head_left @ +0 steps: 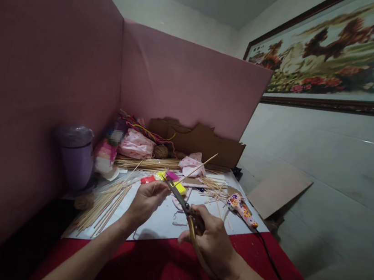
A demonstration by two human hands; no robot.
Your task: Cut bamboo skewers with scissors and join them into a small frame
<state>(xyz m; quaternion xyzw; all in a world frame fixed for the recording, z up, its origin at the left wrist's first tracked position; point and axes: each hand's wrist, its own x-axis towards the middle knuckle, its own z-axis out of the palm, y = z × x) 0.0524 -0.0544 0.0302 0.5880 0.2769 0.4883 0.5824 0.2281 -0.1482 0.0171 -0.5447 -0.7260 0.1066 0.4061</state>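
My left hand (146,201) pinches a thin wooden stick (197,167) that slants up and to the right above the table. My right hand (212,244) is closed round the handles of a pair of scissors (179,197), whose blades reach the stick close to my left fingertips. Both hands hover over a white sheet (162,221) lying on a red tablecloth (156,264).
Loose wooden sticks (106,205) lie left and at the back. A patterned glue gun (242,210) with a black cord lies right. A purple jar (76,155), pink fabric (136,145), twine ball (160,151) and cardboard pieces (203,142) sit against pink partition walls (44,70).
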